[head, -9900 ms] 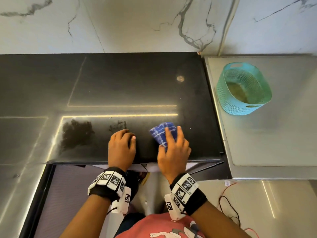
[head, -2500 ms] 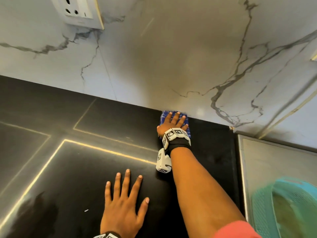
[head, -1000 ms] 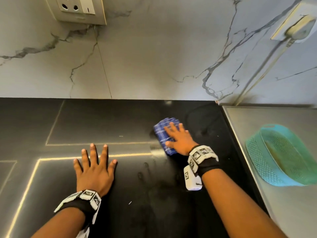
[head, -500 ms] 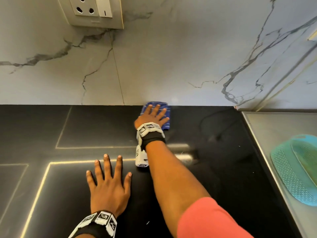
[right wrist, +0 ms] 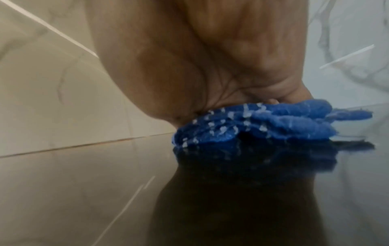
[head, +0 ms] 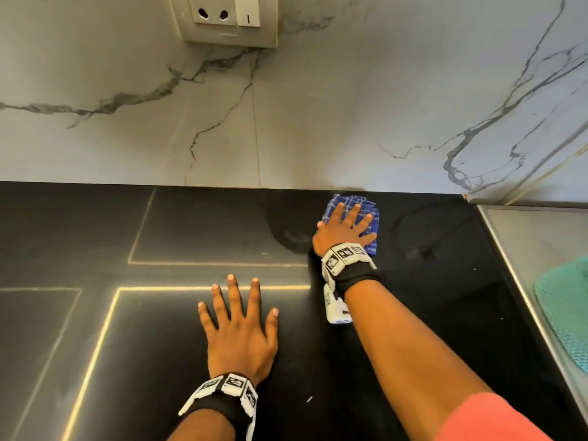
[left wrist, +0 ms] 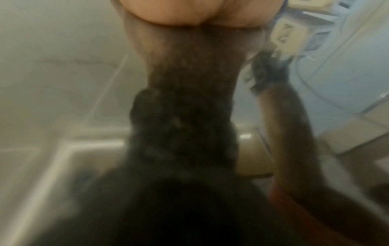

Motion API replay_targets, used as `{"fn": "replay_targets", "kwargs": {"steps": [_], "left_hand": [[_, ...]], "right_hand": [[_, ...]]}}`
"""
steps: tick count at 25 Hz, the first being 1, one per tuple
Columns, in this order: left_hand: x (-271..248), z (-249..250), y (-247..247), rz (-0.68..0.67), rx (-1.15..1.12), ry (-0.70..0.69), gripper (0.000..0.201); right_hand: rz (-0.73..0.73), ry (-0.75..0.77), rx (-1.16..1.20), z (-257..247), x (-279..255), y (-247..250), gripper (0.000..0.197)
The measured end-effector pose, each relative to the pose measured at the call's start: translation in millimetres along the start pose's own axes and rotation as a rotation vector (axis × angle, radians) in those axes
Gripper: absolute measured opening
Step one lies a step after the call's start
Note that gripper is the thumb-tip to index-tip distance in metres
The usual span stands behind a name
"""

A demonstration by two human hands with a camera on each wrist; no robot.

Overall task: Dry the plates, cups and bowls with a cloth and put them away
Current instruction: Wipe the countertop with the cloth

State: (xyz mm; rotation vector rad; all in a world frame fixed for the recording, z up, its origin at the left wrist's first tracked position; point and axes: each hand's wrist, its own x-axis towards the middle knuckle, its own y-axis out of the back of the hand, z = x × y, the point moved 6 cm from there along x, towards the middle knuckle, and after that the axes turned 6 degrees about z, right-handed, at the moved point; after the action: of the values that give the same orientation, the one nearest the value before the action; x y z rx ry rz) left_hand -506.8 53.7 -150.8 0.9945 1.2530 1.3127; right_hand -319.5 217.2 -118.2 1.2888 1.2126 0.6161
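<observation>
A blue checked cloth lies bunched on the black countertop, close to the marble wall. My right hand presses flat on it with straight, spread fingers. The right wrist view shows the palm bearing down on the crumpled cloth. My left hand rests flat on the counter nearer me, fingers spread, holding nothing. No plates, cups or bowls are in view.
A teal mesh basket sits on the steel drainboard at the right edge. A wall socket with a switch is mounted above the counter. A damp smear lies left of the cloth.
My right hand has slid the cloth to the right along the back of the counter since half a second ago. The left hand has stayed flat in place.
</observation>
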Motion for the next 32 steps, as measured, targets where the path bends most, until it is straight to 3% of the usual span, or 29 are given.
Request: {"fn": "replay_targets", "kwargs": {"steps": [1,4,6,7,9,11,13,14,16,18,21,23,26,28,30,32], "left_hand": [[0,1,0,-0.01,0.005,-0.006,0.067],[3,-5,-1,-0.018,0.013,-0.001,0.067],[4,-7,-1,-0.019,0.024,0.005,0.069],[3,-6,-1,-0.018,0.02,0.007,0.07],[2,-6,-2,-0.015,0.004,0.012,0.072],[2,-4,-3,-0.02,-0.005,0.011,0.074],[1,-3,-3,-0.028,-0.018,0.021,0.074],[1,-3,-3,-0.037,-0.021,0.03,0.075],[1,-5,-2,-0.051,-0.011,0.04,0.077],[0,-5,0,-0.056,-0.019,0.043,0.078],[2,-4,3,-0.029,-0.034,0.045,0.076],[1,-5,3,-0.017,-0.034,0.045,0.069],[-2,-3,1,-0.025,-0.034,0.04,0.065],[-1,-2,2,-0.018,-0.037,0.041,0.065],[0,-1,1,-0.022,-0.038,0.043,0.065],[1,-3,1,-0.024,-0.038,0.048,0.065]], "right_hand": [[-0.021,0.073,-0.01,-24,-8,-7,0.068],[-0.101,0.526,-0.124,-79,-52,-34,0.064],[-0.16,0.698,-0.175,-68,-74,-39,0.061],[-0.158,0.716,-0.19,-48,-76,-38,0.061],[-0.117,0.6,-0.194,5,-69,-28,0.06],[-0.067,0.32,-0.126,54,-57,-14,0.061],[-0.04,0.094,-0.05,66,-51,-12,0.063],[-0.033,0.057,-0.035,54,-52,-15,0.065],[-0.035,0.161,-0.037,13,-66,-26,0.067],[-0.058,0.4,-0.089,-20,-97,-42,0.066],[-0.103,0.608,-0.131,-4,-127,-45,0.062],[-0.03,0.487,-0.162,51,-124,-39,0.061],[0.018,0.036,-0.085,155,-112,-16,0.061],[-0.018,-0.145,-0.014,182,-105,-10,0.063],[0.024,-0.149,0.005,157,-97,-14,0.066],[0.095,0.029,-0.012,104,-106,-23,0.069]]}}
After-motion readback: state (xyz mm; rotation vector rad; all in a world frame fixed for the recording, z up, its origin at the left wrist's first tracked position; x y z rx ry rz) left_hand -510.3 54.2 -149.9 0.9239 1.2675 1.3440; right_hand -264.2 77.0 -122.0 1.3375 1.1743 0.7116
